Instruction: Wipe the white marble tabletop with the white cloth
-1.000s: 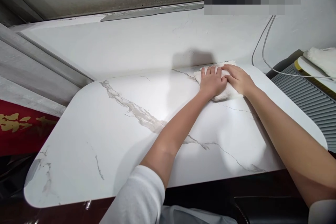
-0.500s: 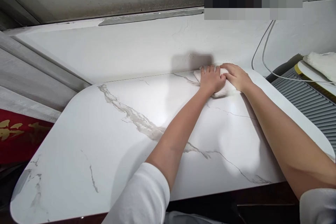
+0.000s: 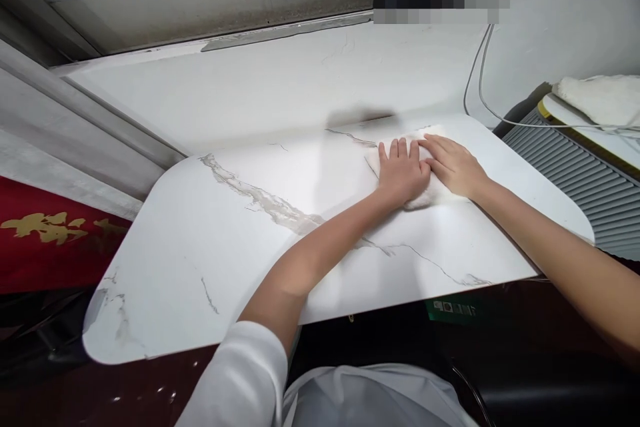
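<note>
Showing past the left end of a white, round-cornered tabletop with grey marble veining [image 3: 230, 253], a red panel with gold lettering [image 3: 45, 230] is seen. On the right half of the tabletop, near its back edge, a white, fluffy, folded cloth [image 3: 424, 200] is laid. Its left part is covered by the bare left hand [image 3: 404, 172], whose fingers are stretched out flat and slightly apart. Its right part is covered by the bare right hand [image 3: 456, 168], whose fingers are extended close together, with the thumb set apart and pointed at the left hand. Beyond the tabletop's back right corner, a thin, pale, looped cable [image 3: 530, 125] is seen. Past the tabletop's right end, a grey, ribbed surface [image 3: 565, 161] is bordered by a white, gold-edged board [image 3: 613, 141], by which a second white, fluffy cloth [image 3: 597, 100] is borne.
</note>
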The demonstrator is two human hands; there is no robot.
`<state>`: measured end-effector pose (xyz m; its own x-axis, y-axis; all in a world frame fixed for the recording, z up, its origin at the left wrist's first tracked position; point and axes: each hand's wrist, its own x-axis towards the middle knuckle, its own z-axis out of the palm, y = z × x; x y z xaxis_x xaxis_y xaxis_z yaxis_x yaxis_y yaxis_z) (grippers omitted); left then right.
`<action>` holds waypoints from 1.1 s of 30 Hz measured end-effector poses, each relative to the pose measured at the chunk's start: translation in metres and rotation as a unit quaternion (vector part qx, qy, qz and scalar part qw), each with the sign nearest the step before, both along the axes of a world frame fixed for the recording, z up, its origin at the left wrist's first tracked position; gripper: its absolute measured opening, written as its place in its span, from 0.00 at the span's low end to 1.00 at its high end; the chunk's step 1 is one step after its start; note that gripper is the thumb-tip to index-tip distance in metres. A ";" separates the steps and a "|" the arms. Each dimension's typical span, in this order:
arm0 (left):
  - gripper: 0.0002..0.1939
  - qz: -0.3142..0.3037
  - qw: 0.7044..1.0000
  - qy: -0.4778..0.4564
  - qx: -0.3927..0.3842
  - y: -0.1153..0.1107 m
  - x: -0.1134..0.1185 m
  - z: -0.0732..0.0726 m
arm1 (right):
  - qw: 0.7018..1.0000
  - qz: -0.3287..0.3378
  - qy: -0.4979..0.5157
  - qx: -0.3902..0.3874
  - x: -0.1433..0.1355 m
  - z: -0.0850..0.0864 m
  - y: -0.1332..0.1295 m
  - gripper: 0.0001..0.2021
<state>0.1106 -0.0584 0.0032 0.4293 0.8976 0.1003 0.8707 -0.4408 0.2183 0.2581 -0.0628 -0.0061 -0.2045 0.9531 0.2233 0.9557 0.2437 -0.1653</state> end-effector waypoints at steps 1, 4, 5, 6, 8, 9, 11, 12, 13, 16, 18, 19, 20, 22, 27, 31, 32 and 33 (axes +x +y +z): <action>0.30 -0.007 1.000 0.001 0.003 -0.015 -0.001 0.000 | 1.000 0.001 0.000 0.001 0.001 -0.001 -0.017 0.27; 0.30 -0.040 0.999 0.001 0.011 -0.062 -0.006 -0.002 | 1.000 -0.001 -0.001 0.008 0.003 -0.002 -0.073 0.27; 0.30 -0.059 0.998 -0.001 0.017 -0.078 -0.007 -0.002 | 1.000 -0.007 -0.002 0.011 0.004 -0.002 -0.092 0.27; 0.31 -0.080 0.997 -0.004 0.023 -0.093 -0.009 -0.002 | 1.000 -0.012 -0.002 0.013 0.005 -0.003 -0.111 0.27; 0.32 -0.122 0.992 -0.012 0.040 -0.121 -0.012 -0.002 | 1.000 -0.016 -0.003 0.020 0.007 -0.004 -0.147 0.27; 0.32 -0.139 0.989 -0.015 0.047 -0.132 -0.014 -0.001 | 1.000 -0.017 -0.006 0.022 0.008 -0.004 -0.162 0.27; 0.32 -0.165 0.985 -0.016 0.051 -0.147 -0.014 0.001 | 0.999 -0.024 -0.014 0.020 0.010 -0.005 -0.185 0.28; 0.32 -0.173 0.984 -0.015 0.049 -0.152 -0.014 0.002 | 0.999 -0.028 -0.018 0.015 0.012 -0.006 -0.192 0.28; 0.32 -0.178 0.983 -0.013 0.045 -0.154 -0.013 0.003 | 0.999 -0.031 -0.021 0.008 0.013 -0.007 -0.196 0.28; 0.32 -0.176 0.983 -0.009 0.041 -0.150 -0.007 0.004 | 0.999 -0.035 -0.025 -0.011 0.021 -0.008 -0.190 0.28; 0.32 -0.167 0.985 -0.011 0.047 -0.141 0.000 0.003 | 0.999 -0.034 -0.022 -0.017 0.028 -0.008 -0.175 0.29; 0.31 -0.162 0.985 -0.013 0.051 -0.134 0.004 0.001 | 0.999 -0.034 -0.019 -0.020 0.032 -0.007 -0.165 0.29; 0.31 -0.156 0.986 -0.016 0.055 -0.125 0.008 -0.001 | 0.999 -0.034 -0.016 -0.024 0.036 -0.007 -0.153 0.30; 0.30 -0.142 0.987 -0.020 0.066 -0.104 0.019 -0.004 | 0.999 -0.037 -0.013 -0.035 0.044 -0.004 -0.127 0.30; 0.29 -0.117 0.991 -0.027 0.060 -0.039 0.048 -0.007 | 0.998 -0.040 -0.001 -0.044 0.063 0.004 -0.057 0.28; 0.28 -0.105 0.993 -0.038 0.034 0.008 0.064 -0.002 | 0.998 -0.037 0.006 -0.041 0.076 0.007 -0.008 0.26; 0.28 -0.100 0.994 -0.040 0.029 0.018 0.068 -0.001 | 0.998 -0.037 0.009 -0.041 0.078 0.007 0.002 0.26; 0.27 -0.096 0.994 -0.040 0.022 0.026 0.071 0.000 | 0.998 -0.035 0.013 -0.042 0.081 0.007 0.011 0.26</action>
